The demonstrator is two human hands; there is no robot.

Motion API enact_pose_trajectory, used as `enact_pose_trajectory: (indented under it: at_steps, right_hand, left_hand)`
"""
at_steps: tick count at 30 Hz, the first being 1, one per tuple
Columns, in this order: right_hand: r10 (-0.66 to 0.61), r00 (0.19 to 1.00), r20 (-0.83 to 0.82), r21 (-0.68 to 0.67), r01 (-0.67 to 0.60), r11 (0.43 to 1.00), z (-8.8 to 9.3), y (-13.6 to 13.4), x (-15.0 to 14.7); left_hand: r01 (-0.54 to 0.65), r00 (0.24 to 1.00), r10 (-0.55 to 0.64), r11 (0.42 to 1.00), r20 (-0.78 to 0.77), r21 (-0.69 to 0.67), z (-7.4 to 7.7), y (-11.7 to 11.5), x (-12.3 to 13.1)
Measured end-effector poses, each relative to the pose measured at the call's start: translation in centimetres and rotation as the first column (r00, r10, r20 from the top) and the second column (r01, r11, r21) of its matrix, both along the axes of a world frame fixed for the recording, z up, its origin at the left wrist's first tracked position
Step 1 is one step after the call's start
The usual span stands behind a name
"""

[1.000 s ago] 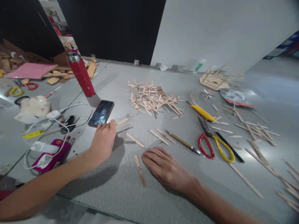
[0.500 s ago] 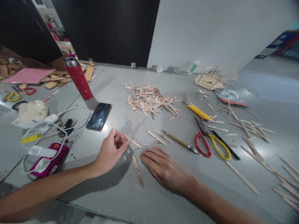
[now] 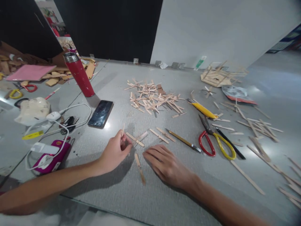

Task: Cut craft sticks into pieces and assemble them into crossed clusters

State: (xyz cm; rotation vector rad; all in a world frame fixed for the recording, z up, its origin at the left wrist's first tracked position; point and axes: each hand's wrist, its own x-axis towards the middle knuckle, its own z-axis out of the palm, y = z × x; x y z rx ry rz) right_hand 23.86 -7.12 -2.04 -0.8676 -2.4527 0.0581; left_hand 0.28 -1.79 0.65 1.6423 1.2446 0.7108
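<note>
My left hand [image 3: 115,150] is closed, with its fingers curled around a small wooden craft stick [image 3: 123,129] that points upward. By its fingertips a light craft stick [image 3: 135,139] lies across a paler stick [image 3: 142,135] on the table. Resting flat on the tabletop, my right hand [image 3: 162,160] has its fingers stretched out and holds nothing. Between the hands lies a single stick with a dark tip [image 3: 140,169]. Two more sticks [image 3: 159,136] lie just beyond my right fingers, beside a craft knife with a brown handle [image 3: 183,140].
A heap of craft sticks [image 3: 155,99] covers the middle. Scissors [image 3: 215,138], a yellow cutter [image 3: 203,110] and scattered sticks lie right, below a stick frame [image 3: 218,75]. On the left are a phone [image 3: 100,114], a red bottle [image 3: 78,75] and a purple power bank [image 3: 53,155] with cables.
My left fingers have drawn off the end of the crossed stick and curled in, still holding the small upright stick. My right hand stays flat. The view has shifted slightly.
</note>
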Motion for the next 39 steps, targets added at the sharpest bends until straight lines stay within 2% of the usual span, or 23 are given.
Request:
enact_pose_trajectory:
  at_steps: [5,11,17,22,25,27,29,31,34,36,37,39]
  right_hand:
    - [-0.005,1.0,0.001,-0.002,0.005,1.0,0.3,0.0,-0.1]
    - [-0.002,1.0,-0.005,-0.006,0.002,1.0,0.3,0.0,-0.1]
    - [0.002,1.0,0.0,-0.003,-0.002,1.0,0.2,-0.1,0.0]
    - [0.007,1.0,-0.002,-0.013,-0.007,1.0,0.3,-0.1,0.0]
    - [0.005,1.0,0.004,-0.022,-0.005,1.0,0.3,-0.1,0.1]
    - [0.003,1.0,0.007,-0.025,-0.003,1.0,0.3,0.0,0.1]
    - [0.002,1.0,0.009,-0.028,-0.002,1.0,0.3,0.0,0.1]
    - [0.002,1.0,0.009,-0.026,-0.001,1.0,0.4,-0.1,0.0]
    - [-0.001,1.0,0.004,-0.002,0.001,1.0,0.4,-0.2,-0.2]
    - [-0.085,0.996,-0.028,0.073,0.087,0.994,0.4,-0.3,-0.1]
    - [-0.17,0.984,-0.049,0.123,0.175,0.977,0.4,-0.3,0.1]
    - [-0.395,0.915,-0.084,0.21,0.404,0.89,0.5,-0.1,0.6]
  left_hand:
    - [0.008,0.997,-0.004,0.999,-0.082,0.04,0.0,0.2,-0.3]
    - [0.012,0.994,-0.007,0.999,-0.112,0.046,-0.3,0.4,-0.3]
    - [-0.025,0.989,0.038,0.996,-0.142,0.09,-0.2,0.6,-0.4]
    - [0.051,0.974,-0.011,0.984,-0.227,0.172,-0.9,0.8,-0.8]
    - [0.064,0.951,0.037,0.948,-0.308,0.312,-1.7,0.7,-1.0]
    - [0.098,0.944,0.056,0.893,-0.326,0.439,-2.1,0.8,-1.1]
    - [0.155,0.95,0.022,0.832,-0.311,0.533,-2.4,0.8,-1.1]
    - [0.205,0.951,-0.029,0.802,-0.306,0.561,-2.6,0.9,-1.0]
    - [0.267,0.935,-0.083,0.806,-0.346,0.528,-2.6,1.0,-1.0]
    - [0.295,0.923,-0.098,0.801,-0.372,0.52,-2.7,1.0,-1.0]
    - [0.302,0.919,-0.097,0.796,-0.382,0.524,-2.8,1.0,-1.1]
    - [0.302,0.916,-0.085,0.789,-0.392,0.535,-2.9,1.1,-1.1]
